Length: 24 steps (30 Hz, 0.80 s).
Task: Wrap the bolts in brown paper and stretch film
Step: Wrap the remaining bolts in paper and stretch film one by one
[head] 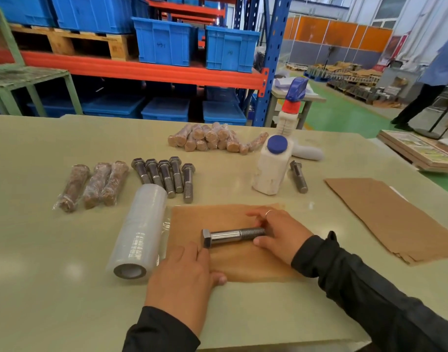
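On the pale green tabletop [52,250], a steel hex bolt [233,236] lies on a brown paper sheet [243,265]. Left of the sheet lies a clear stretch film roll [139,232]; beyond it, five bare steel bolts [167,175]. A stack of brown paper sheets [385,214] lies right.

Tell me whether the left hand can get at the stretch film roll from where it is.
Probably yes. The left hand rests on the near left edge of the brown paper, and the stretch film roll lies right beside it on the table, with nothing between them.
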Tool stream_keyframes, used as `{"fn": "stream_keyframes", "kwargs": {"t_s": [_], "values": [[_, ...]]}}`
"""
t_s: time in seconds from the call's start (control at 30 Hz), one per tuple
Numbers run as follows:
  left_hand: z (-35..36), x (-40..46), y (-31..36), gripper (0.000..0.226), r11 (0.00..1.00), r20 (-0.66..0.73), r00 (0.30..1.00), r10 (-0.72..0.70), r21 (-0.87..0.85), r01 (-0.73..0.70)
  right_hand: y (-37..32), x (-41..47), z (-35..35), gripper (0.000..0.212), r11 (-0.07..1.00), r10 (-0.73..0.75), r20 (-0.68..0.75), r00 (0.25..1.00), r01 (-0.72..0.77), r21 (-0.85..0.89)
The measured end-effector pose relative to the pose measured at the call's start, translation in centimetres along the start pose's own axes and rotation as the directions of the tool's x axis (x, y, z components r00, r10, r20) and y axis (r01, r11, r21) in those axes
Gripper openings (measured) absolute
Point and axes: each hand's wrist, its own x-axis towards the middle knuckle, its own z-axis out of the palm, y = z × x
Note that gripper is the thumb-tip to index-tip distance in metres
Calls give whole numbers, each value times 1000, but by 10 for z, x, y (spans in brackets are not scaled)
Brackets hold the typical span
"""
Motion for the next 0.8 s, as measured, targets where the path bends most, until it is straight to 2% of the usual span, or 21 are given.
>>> {"fn": "stream_keyframes", "kwargs": {"t_s": [0.1,0.17,0.37,0.47,0.53,0.57,0.63,0.7,0.73,0.8], "values": [[14,-2,-3,46,997,-81,997,-16,75,22,2,-2,3,53,996,-16,-33,999,19,88],[16,-1,-5,49,990,-70,997,-39,136,48,4,-7,5,55,992,-37,-25,999,40,116],[7,4,-2,45,988,-118,989,-83,122,98,3,-17,3,56,988,-95,-48,994,100,117],[1,12,-6,47,989,-121,989,-88,109,101,0,-28,-3,72,983,-145,1,989,144,116],[-5,18,-8,48,987,-120,988,-100,112,113,-3,-36,-3,79,987,-156,53,986,155,35],[-10,21,-8,49,985,-117,986,-117,114,130,-4,-38,-1,77,986,-161,44,986,163,-34],[-19,25,-9,48,983,-152,980,-132,109,149,-6,-37,1,56,983,-158,-40,987,154,-97],[-29,24,-9,43,994,-281,958,-60,70,83,-9,-33,-1,29,981,-165,-134,977,148,-126],[-30,21,-9,38,999,-390,921,-8,37,24,-10,-30,-3,22,979,-164,-156,974,141,-150],[-26,15,-8,29,995,-610,789,72,-7,-97,-11,-23,-7,21,975,-143,-164,976,111,-190]]}}
